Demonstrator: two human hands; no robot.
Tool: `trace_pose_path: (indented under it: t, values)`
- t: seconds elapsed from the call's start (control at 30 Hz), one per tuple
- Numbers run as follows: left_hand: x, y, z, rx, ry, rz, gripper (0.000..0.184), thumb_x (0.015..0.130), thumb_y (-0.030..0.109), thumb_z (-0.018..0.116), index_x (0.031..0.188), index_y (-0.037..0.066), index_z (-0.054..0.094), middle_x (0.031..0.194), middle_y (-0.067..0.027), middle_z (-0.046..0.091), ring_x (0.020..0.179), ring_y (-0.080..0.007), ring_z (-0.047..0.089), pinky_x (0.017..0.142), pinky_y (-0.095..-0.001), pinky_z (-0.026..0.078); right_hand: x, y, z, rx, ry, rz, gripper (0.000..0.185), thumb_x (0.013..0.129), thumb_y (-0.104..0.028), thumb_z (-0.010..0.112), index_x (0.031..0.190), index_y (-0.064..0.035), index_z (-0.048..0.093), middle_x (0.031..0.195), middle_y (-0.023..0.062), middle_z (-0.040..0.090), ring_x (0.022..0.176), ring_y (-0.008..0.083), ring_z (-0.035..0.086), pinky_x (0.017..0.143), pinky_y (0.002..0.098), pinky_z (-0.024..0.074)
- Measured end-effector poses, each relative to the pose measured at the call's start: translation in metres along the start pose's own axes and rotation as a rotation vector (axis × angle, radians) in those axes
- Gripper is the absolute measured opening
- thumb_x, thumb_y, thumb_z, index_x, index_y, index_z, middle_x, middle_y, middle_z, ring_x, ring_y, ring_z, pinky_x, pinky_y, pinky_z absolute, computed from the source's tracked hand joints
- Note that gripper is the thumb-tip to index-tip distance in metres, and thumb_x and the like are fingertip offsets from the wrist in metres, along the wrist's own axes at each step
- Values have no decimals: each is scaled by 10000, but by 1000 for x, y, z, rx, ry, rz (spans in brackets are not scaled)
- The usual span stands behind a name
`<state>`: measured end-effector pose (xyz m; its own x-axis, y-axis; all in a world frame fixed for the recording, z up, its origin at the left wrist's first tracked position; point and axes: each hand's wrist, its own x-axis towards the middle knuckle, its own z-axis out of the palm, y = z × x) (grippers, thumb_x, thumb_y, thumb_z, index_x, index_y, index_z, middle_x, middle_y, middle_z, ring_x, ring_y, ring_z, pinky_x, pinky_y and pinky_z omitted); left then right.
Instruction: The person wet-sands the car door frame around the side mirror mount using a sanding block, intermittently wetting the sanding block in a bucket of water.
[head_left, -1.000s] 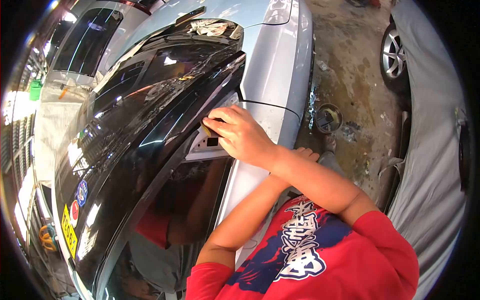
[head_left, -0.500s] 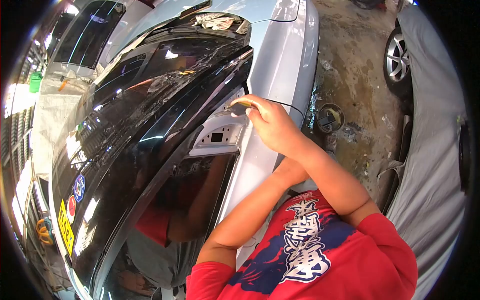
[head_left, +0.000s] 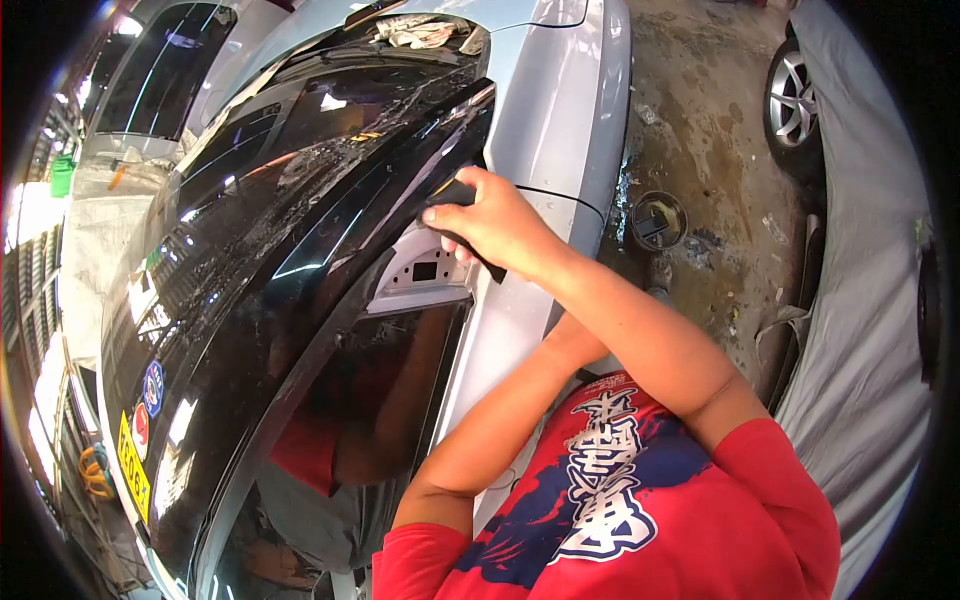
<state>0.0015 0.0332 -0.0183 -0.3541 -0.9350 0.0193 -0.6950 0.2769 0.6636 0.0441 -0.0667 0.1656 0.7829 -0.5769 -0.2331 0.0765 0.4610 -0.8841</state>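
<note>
My right hand (head_left: 495,225) is closed round a dark, thin, bent sheet of sandpaper (head_left: 490,258), whose edges show above and below the fingers. It is at the front corner of the car's side window, over the upper edge of a pale triangular mirror mount (head_left: 432,275) with a square hole. Part of that mount is covered by the hand. My left hand (head_left: 578,338) is low beside the silver door, partly behind my right forearm. Its fingers are hidden, so I cannot tell what it touches.
A round bucket (head_left: 658,221) with a dark block in it stands on the wet, stained floor. A grey cover (head_left: 850,300) drapes another car, its wheel (head_left: 792,100) showing. Crumpled paper (head_left: 418,32) lies by the wet windshield (head_left: 330,120).
My right hand has shifted slightly left and turned over more, and more of the dark sandpaper now shows. The left hand stays low. The whole view has shifted a little.
</note>
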Motion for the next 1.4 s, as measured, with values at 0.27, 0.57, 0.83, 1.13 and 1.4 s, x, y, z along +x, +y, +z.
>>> trace_pose_path:
  t: [0.27, 0.57, 0.83, 1.13, 1.4]
  values:
    - [-2, -10, 5, 60, 17, 72, 476, 987, 312, 598, 1397, 70, 600, 1337, -170, 646, 1217, -371, 595, 1068, -494, 456, 1, 2, 2, 36, -16, -7, 209, 977, -140, 738, 1051, 4, 606, 738, 53, 665, 548, 96, 590, 484, 251, 467]
    - [-3, 3, -7, 15, 27, 9, 455, 1013, 346, 599, 1375, 71, 607, 1273, -159, 659, 1189, -353, 605, 1054, -497, 457, 4, 4, -3, -47, 1, -77, 179, 988, -144, 727, 1049, -15, 619, 733, 43, 656, 577, 87, 598, 495, 249, 477]
    - [-1, 5, -11, 28, 12, 15, 440, 1019, 344, 590, 1360, 66, 608, 1277, -160, 663, 1210, -367, 603, 1090, -481, 449, -1, 2, 4, -37, -30, -78, 151, 999, -123, 721, 1033, -13, 623, 739, 40, 655, 608, 89, 613, 503, 247, 481]
    - [-1, 9, -17, 46, 129, 69, 369, 1020, 312, 600, 1294, 69, 647, 1241, -174, 671, 1168, -368, 619, 1014, -483, 487, -3, 1, 3, -44, -40, -96, 165, 988, -135, 757, 1003, -35, 627, 763, 26, 649, 617, 81, 617, 504, 250, 499]
    - [5, 20, -37, -99, 37, -43, 358, 984, 276, 645, 1273, 64, 653, 1179, -182, 670, 1111, -360, 629, 980, -478, 493, 11, 12, -14, -59, 55, -175, 212, 977, -139, 760, 999, -11, 592, 845, 64, 679, 624, 108, 640, 512, 271, 521]
